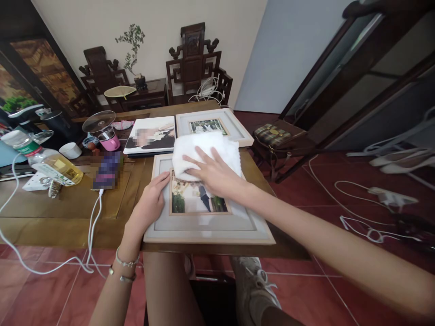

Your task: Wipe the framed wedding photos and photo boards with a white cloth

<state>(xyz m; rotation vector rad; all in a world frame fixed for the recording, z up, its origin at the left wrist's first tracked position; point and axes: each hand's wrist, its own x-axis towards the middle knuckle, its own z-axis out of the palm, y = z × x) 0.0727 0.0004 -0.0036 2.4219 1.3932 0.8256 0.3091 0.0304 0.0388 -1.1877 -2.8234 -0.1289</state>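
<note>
A light wooden picture frame (pixel 209 236) lies flat at the table's near edge, with a wide pale mat around a photo (pixel 200 194). My left hand (pixel 149 201) rests over the frame's left side, its fingers stretched toward the photo. Flat on a folded white cloth (pixel 226 147) is my right hand (pixel 212 170), fingers spread, pressing it onto the upper part of the frame. The cloth covers the frame's top and part of the photo. Beyond it lies a second framed photo (pixel 205 127), its lower part hidden by the cloth.
Left of the frames are a photo-covered album or panel (pixel 151 133), a pink mug (pixel 110 141), a blurred-out phone (pixel 108 171) on a white cable (pixel 91 231), and a leaning bottle (pixel 50 158). A plaid bag (pixel 272 136) sits right of the table.
</note>
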